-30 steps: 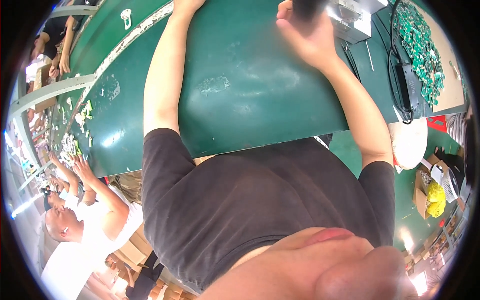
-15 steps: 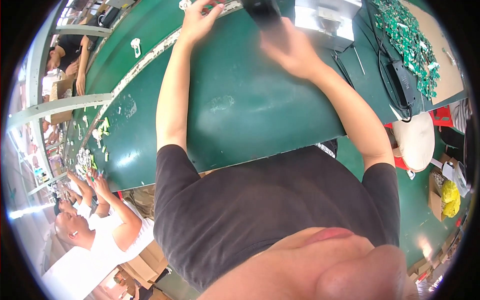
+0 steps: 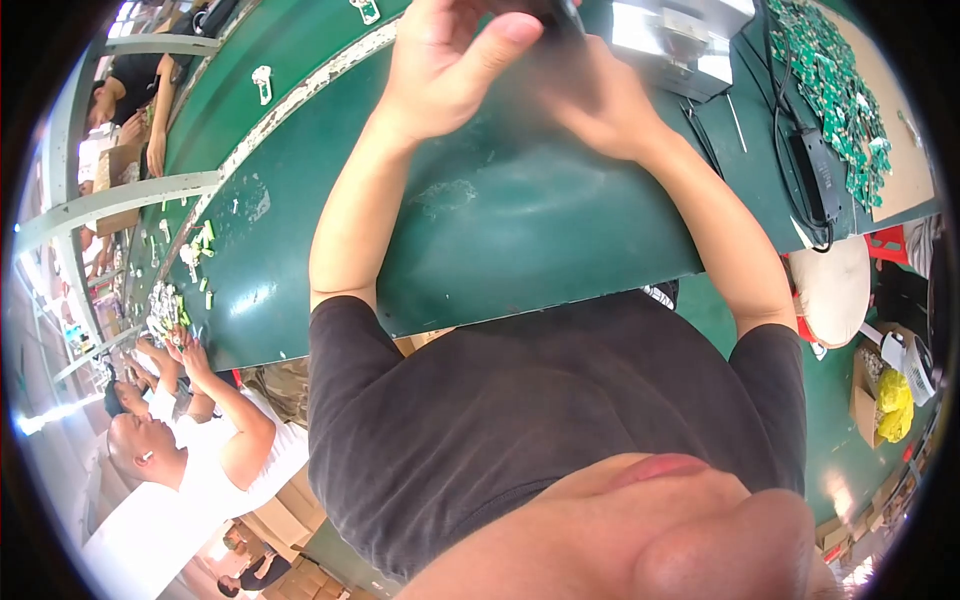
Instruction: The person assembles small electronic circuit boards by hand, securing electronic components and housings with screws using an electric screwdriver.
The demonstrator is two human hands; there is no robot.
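Note:
At the top edge my right hand (image 3: 605,105) is closed around a black, phone-like slab (image 3: 552,18). Motion blurs its fingers, and the slab's far end runs out of the picture. My left hand (image 3: 440,75) is right beside the slab, its thumb stretched toward it and the fingers apart. Some of the left fingertips are cut off by the frame, so I cannot tell whether they touch the slab. Both hands are above the green tabletop (image 3: 540,220).
A shiny metal box (image 3: 680,45) stands right of my right hand, near a black power adapter (image 3: 818,175) with cables. Green circuit boards (image 3: 840,110) are heaped at far right. Small white parts (image 3: 262,85) lie beyond a worn rail (image 3: 300,95). Co-workers (image 3: 190,440) sit at left.
My left hand has moved right and nearer, from the worn rail to beside the black slab. My right hand still holds the slab and has shifted slightly right.

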